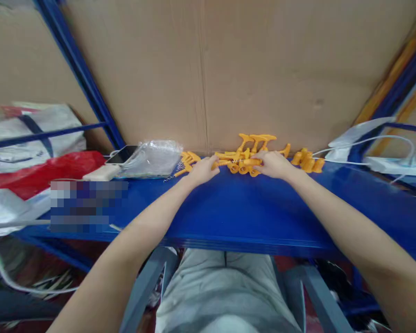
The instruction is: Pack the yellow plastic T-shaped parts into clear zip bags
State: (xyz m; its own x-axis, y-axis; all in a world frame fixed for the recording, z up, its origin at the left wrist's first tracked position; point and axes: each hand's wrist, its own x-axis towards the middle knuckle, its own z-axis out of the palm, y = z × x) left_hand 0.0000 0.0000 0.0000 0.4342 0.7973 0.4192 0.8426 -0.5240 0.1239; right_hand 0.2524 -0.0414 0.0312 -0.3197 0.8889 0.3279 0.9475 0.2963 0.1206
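Observation:
Several yellow plastic pieces lie in a heap at the back of the blue table, some with T-shaped handles (256, 138) and some like hollow cups (243, 169) with their round ends towards me. My left hand (204, 170) is closed, its fingers round a small yellow piece (215, 163) at the heap's left side. From the right, my right hand (273, 164) reaches into the heap, fingers curled on a yellow piece (257, 156); its fingertips are partly hidden. More yellow handles with metal spirals (189, 161) lie beyond my left hand, and yellow cup-shaped pieces (307, 161) stand right of my right hand.
A cardboard wall (208, 69) rises behind the blue table (242, 212). To the left are a clear plastic bag (152, 159), a phone (124, 155), a white block (102, 173) and a red bag (48, 171). White cables (364, 138) run at the right near a blue post.

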